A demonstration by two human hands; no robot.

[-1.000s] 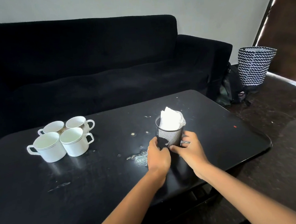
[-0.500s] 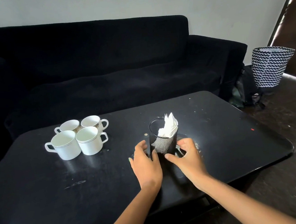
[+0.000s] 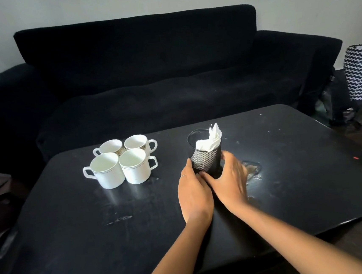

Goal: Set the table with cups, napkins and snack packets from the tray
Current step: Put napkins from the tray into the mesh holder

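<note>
Napkins (image 3: 210,139) stand in the mesh holder (image 3: 205,157), which our left hand (image 3: 193,193) and right hand (image 3: 230,180) clasp, right of four set cups (image 3: 122,162) on the desk (image 3: 74,235); we see no snack packets.

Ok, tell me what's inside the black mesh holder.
The black mesh holder has white paper napkins bunched inside, poking above its rim on the right. Its bottom cannot be seen: the left hand and right hand cover the base.
</note>
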